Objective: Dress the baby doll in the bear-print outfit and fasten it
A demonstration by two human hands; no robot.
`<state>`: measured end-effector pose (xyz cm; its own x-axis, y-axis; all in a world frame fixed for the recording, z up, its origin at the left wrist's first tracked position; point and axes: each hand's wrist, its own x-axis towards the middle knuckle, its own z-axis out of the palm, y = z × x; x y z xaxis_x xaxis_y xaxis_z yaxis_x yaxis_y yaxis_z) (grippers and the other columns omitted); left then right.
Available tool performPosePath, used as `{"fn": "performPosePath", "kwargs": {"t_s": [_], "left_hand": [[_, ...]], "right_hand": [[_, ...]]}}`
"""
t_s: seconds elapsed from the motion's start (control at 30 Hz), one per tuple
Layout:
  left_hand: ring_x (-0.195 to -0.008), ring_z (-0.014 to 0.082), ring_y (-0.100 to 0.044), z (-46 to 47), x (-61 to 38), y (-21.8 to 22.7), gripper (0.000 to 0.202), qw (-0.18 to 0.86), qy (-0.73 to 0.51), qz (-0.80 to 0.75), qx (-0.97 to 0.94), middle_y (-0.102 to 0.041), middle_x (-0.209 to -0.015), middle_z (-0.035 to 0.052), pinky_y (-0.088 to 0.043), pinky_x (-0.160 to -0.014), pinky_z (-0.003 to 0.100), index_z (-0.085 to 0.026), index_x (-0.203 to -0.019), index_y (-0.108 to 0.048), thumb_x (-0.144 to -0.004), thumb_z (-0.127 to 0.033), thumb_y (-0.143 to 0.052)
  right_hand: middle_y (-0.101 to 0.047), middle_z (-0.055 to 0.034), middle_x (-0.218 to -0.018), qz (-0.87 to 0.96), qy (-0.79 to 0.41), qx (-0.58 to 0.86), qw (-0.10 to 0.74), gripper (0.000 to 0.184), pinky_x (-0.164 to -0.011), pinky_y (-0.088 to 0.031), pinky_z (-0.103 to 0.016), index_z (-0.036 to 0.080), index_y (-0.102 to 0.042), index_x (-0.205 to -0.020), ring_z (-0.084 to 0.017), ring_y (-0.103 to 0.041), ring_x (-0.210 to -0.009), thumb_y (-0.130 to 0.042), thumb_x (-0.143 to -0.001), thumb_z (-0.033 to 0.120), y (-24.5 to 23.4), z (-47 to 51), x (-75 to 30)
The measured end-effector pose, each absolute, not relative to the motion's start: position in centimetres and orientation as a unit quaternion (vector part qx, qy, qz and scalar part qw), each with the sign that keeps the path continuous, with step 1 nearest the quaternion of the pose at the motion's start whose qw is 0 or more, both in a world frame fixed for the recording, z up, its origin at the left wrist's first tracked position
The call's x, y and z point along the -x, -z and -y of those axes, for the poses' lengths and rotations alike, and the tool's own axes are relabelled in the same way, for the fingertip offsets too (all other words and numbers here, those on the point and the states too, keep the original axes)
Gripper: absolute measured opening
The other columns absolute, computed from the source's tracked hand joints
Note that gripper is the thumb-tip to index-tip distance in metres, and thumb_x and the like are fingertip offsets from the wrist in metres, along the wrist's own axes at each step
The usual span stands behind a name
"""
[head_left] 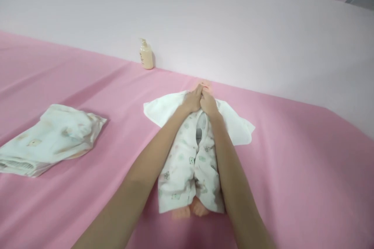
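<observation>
A baby doll lies on its back on the pink surface, its feet toward me and its face partly hidden behind my hands. It wears a white baby romper printed with small bears. At the front, the romper gapes below the neck. White sleeve-like cloth spreads out to both sides. My left hand and my right hand meet at the doll's neckline, fingers closed and pinching the romper's collar edge. The exact bit between the fingertips is hidden.
Folded white clothing with a bear print lies to the left on the pink sheet. A cream pump bottle stands at the back against a pale wall. This wall runs along the sheet's far edge.
</observation>
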<state>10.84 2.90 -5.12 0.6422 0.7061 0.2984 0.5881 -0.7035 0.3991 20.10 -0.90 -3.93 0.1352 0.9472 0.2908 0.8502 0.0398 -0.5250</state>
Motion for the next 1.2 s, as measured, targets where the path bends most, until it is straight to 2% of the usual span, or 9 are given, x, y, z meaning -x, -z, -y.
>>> {"fn": "performPosePath", "kwargs": {"t_s": [0.2, 0.37, 0.47, 0.6, 0.77, 0.9, 1.03, 1.13, 1.2], "left_hand": [[-0.139, 0.0268, -0.024, -3.7, -10.4, 7.4, 0.06, 0.12, -0.238, -0.361, -0.894, -0.023, -0.151, 0.0173, -0.02, -0.111, 0.047, -0.005, -0.144, -0.021, -0.088, -0.026, -0.027], [-0.14, 0.0288, -0.019, -2.5, -9.8, 7.8, 0.055, 0.13, -0.218, -0.353, -0.9, -0.026, -0.151, 0.014, -0.012, -0.112, 0.051, -0.01, -0.143, -0.026, -0.092, -0.03, -0.023], [-0.141, 0.0278, -0.016, -1.6, -8.9, 8.5, 0.054, 0.141, -0.231, -0.338, -0.902, -0.026, -0.15, 0.0144, -0.011, -0.113, 0.048, -0.01, -0.141, -0.029, -0.093, -0.035, -0.023], [-0.139, 0.0271, -0.021, 0.3, -7.6, 9.2, 0.055, 0.153, -0.268, -0.325, -0.894, -0.034, -0.144, 0.0175, -0.013, -0.113, 0.045, -0.012, -0.137, -0.031, -0.094, -0.044, -0.023], [-0.136, 0.0276, -0.028, 4.3, -5.9, 9.8, 0.054, 0.14, -0.285, -0.328, -0.89, -0.036, -0.141, 0.0196, -0.015, -0.112, 0.043, -0.01, -0.135, -0.031, -0.094, -0.044, -0.024], [-0.135, 0.029, -0.026, 7.7, -4.2, 10.6, 0.054, 0.096, -0.272, -0.33, -0.899, -0.032, -0.145, 0.0179, -0.017, -0.111, 0.043, -0.011, -0.131, -0.037, -0.091, -0.046, -0.034], [-0.131, 0.0278, -0.031, 10.1, -2.3, 10.9, 0.049, 0.061, -0.261, -0.327, -0.906, -0.036, -0.141, 0.0178, -0.024, -0.109, 0.039, -0.008, -0.124, -0.045, -0.089, -0.043, -0.038], [-0.121, 0.0272, -0.04, 11.5, -0.8, 10.7, 0.046, 0.05, -0.265, -0.32, -0.908, -0.045, -0.13, 0.0168, -0.031, -0.103, 0.037, -0.01, -0.119, -0.049, -0.091, -0.043, -0.035], [-0.113, 0.0273, -0.045, 12.4, 0.1, 10.6, 0.044, 0.042, -0.269, -0.322, -0.907, -0.05, -0.121, 0.0157, -0.035, -0.098, 0.038, -0.012, -0.117, -0.051, -0.091, -0.043, -0.034]], "right_hand": [[-0.058, -0.0125, -0.122, 0.636, -0.041, 0.709, 0.301, 0.038, -0.102, -0.036, -0.039, 0.013, -0.055, -0.116, -0.022, -0.052, -0.116, -0.026, -0.093, 0.019, 6.3, 1.1, -20.3], [-0.046, -0.0106, -0.136, 0.635, 0.01, 0.72, 0.279, 0.041, -0.108, -0.024, -0.051, 0.016, -0.048, -0.127, -0.025, -0.036, -0.131, -0.028, -0.095, 0.034, 7.7, 2.0, -20.6], [-0.04, -0.0103, -0.141, 0.635, 0.015, 0.717, 0.287, 0.047, -0.107, -0.02, -0.057, 0.019, -0.044, -0.13, -0.028, -0.03, -0.134, -0.029, -0.094, 0.044, 8.6, 3.2, -20.6], [-0.039, -0.0087, -0.14, 0.625, 0.02, 0.727, 0.283, 0.049, -0.107, -0.022, -0.055, 0.02, -0.043, -0.128, -0.028, -0.028, -0.134, -0.027, -0.094, 0.052, 9.0, 6.0, -20.0], [-0.04, -0.0104, -0.138, 0.627, 0.058, 0.719, 0.294, 0.052, -0.104, -0.028, -0.052, 0.021, -0.044, -0.125, -0.028, -0.032, -0.13, -0.024, -0.093, 0.056, 9.8, 10.1, -18.8], [-0.038, -0.0124, -0.14, 0.647, 0.049, 0.706, 0.286, 0.049, -0.105, -0.025, -0.054, 0.021, -0.044, -0.126, -0.028, -0.031, -0.131, -0.035, -0.091, 0.053, 10.7, 13.7, -18.1], [-0.036, -0.0149, -0.141, 0.653, 0.018, 0.706, 0.273, 0.044, -0.108, -0.026, -0.044, 0.016, -0.046, -0.126, -0.025, -0.029, -0.133, -0.044, -0.09, 0.041, 10.8, 17.6, -17.6], [-0.045, -0.0132, -0.132, 0.668, 0.0, 0.687, 0.284, 0.043, -0.104, -0.032, -0.034, 0.016, -0.048, -0.127, -0.022, -0.039, -0.125, -0.046, -0.088, 0.035, 10.6, 19.8, -17.2], [-0.051, -0.012, -0.121, 0.659, 0.015, 0.695, 0.288, 0.041, -0.098, -0.036, -0.033, 0.018, -0.051, -0.125, -0.023, -0.046, -0.116, -0.047, -0.087, 0.035, 10.4, 20.6, -16.8]]}}
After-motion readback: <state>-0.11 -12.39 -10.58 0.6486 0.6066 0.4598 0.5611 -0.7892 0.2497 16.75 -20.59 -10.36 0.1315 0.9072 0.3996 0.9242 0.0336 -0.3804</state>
